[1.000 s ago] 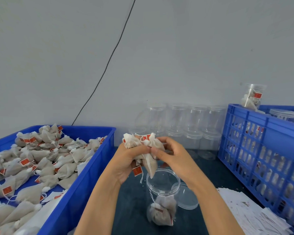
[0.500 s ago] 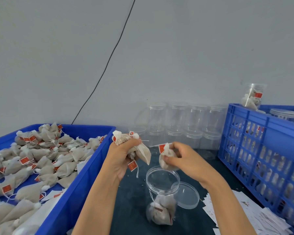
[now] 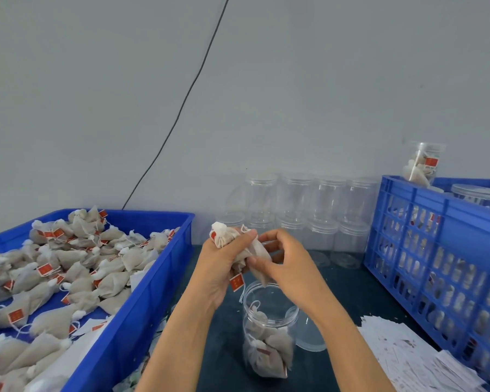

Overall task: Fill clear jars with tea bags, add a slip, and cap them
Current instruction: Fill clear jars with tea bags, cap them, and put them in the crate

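- Nearest: open jar [image 3: 269, 329] stands upright on the dark table [image 3: 348, 290], roughly a third full of tea bags, mouth uncovered. Its lid [image 3: 311, 333] lies flat on the table touching the jar's right side.
- Slips [image 3: 413, 360] are stacked loose at lower right, right-hand side, near the jar. None visible in the jar yet, so filling is the step in hand, by my read.
- Left hand [image 3: 224, 267] is curled round a bunch of tea bags [image 3: 235, 244], tops sticking out above the fist, one red tag [image 3: 237, 282] dangling below.
- Right hand [image 3: 286, 264] pinches one tea bag [image 3: 259, 257] out of that bunch with thumb and forefinger; other fingers loosely curled.
- Key relation: jar mouth is straight below the pinched bag, just beside its lower tip. The bag's long axis runs steeply down, tilted a little to the right, lower end already pointing at the opening. Right hand is the nearer one to the mouth.
- Judgement: pull it free of the bunch, let go over the mouth. Risk: string or tag snagging on the other bags.
- Left: blue bin [image 3: 153, 284] heaped with loose tea bags, supply close to the left hand.
- Right: blue crate [image 3: 436, 250] holding filled jars; one capped filled jar [image 3: 422, 164] sits on top.
- Far: empty capped jars [image 3: 309, 210] stacked in two tiers against the wall.
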